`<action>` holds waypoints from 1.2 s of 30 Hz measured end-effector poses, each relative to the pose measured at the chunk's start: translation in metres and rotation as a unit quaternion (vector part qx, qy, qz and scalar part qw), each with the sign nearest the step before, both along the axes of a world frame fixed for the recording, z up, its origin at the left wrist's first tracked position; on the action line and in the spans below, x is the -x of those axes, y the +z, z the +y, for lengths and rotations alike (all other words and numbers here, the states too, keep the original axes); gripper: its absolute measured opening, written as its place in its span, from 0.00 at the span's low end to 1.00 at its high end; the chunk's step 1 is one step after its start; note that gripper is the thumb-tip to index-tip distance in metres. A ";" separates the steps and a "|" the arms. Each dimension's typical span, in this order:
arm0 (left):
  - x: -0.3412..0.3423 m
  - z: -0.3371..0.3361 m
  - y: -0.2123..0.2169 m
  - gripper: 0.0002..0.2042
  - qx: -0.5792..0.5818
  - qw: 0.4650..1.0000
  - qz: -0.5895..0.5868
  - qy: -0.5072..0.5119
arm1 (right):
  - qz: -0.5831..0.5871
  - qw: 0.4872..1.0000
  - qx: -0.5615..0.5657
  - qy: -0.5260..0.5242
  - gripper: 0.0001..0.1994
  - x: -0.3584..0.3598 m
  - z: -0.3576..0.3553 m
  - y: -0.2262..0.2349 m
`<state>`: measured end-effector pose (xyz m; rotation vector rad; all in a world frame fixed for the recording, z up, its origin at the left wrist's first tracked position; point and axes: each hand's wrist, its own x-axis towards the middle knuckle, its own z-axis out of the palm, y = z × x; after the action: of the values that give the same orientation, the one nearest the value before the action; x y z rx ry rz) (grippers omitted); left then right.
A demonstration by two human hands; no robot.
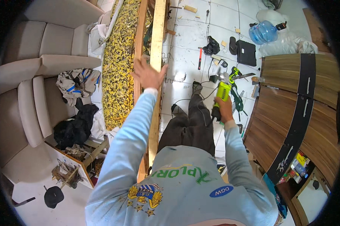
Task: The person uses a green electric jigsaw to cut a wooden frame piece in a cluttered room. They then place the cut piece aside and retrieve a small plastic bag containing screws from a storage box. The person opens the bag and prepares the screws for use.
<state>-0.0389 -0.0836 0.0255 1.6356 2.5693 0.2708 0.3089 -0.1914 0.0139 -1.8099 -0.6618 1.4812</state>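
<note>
My left hand (149,74) lies flat, fingers spread, on the stiff, long wooden rail (156,67); my right hand (224,109) grips the heavy-looking green angle grinder (222,92) by its body.

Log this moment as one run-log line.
left hand: flat on wooden frame rail | right hand: gripping green angle grinder | floor: scattered tools

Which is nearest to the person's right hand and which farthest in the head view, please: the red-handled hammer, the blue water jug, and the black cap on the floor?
From the right hand:
1. Red-handled hammer, on the tiles ahead, slightly left.
2. Blue water jug, farther ahead, to the right.
3. Black cap, far left, behind.
</note>
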 end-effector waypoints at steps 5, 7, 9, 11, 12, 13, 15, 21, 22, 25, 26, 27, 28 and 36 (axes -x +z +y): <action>-0.003 0.066 0.002 0.56 0.068 0.995 0.077 0.003 | 0.016 0.995 0.039 -0.087 0.15 -0.025 -0.039 0.062; 0.006 0.069 -0.010 0.56 0.077 0.991 0.107 -0.014 | 0.020 0.996 0.041 -0.081 0.16 -0.028 -0.055 0.078; 0.015 0.059 -0.026 0.53 0.026 0.994 0.103 -0.031 | 0.016 0.995 0.047 -0.081 0.15 -0.031 -0.073 0.077; 0.026 0.035 -0.042 0.50 0.009 0.998 0.044 -0.045 | 0.001 0.998 0.031 -0.061 0.12 -0.026 -0.090 0.084; 0.010 0.019 -0.028 0.50 0.010 0.998 -0.031 -0.061 | 0.002 0.996 0.059 -0.072 0.12 -0.034 -0.103 0.087; 0.007 0.001 -0.014 0.50 0.003 0.993 -0.097 -0.069 | 0.012 0.994 0.081 -0.078 0.12 -0.036 -0.110 0.093; 0.048 -0.053 -0.031 0.49 -0.083 0.986 -0.083 -0.118 | 0.013 0.995 0.090 -0.049 0.14 -0.026 -0.113 0.103; 0.064 -0.305 -0.012 0.46 0.023 0.995 -0.098 -0.014 | 0.042 0.990 0.128 0.037 0.16 -0.028 -0.118 0.104; 0.060 -0.345 -0.012 0.49 0.038 0.994 -0.107 0.001 | 0.047 0.988 0.133 0.057 0.16 -0.027 -0.117 0.101; 0.031 -0.416 0.015 0.56 0.142 0.985 -0.086 0.047 | 0.054 0.984 0.138 0.095 0.17 -0.019 -0.118 0.096; 0.020 -0.430 0.026 0.58 0.187 0.978 -0.070 0.064 | 0.065 0.982 0.142 0.110 0.18 -0.020 -0.116 0.094; 0.011 -0.443 0.029 0.59 0.199 0.975 -0.065 0.078 | 0.077 0.979 0.145 0.124 0.18 -0.022 -0.118 0.094; 0.004 -0.453 0.028 0.61 0.206 0.973 -0.055 0.092 | 0.087 0.976 0.143 0.143 0.18 -0.019 -0.118 0.095; -0.025 -0.379 -0.008 0.59 0.071 0.989 0.019 0.128 | 0.097 0.957 0.111 0.249 0.18 -0.007 -0.144 0.110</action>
<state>-0.0142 -0.4624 0.0178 1.2770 2.7550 0.0698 0.3159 -0.3351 0.1238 -1.6998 -0.9274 2.1091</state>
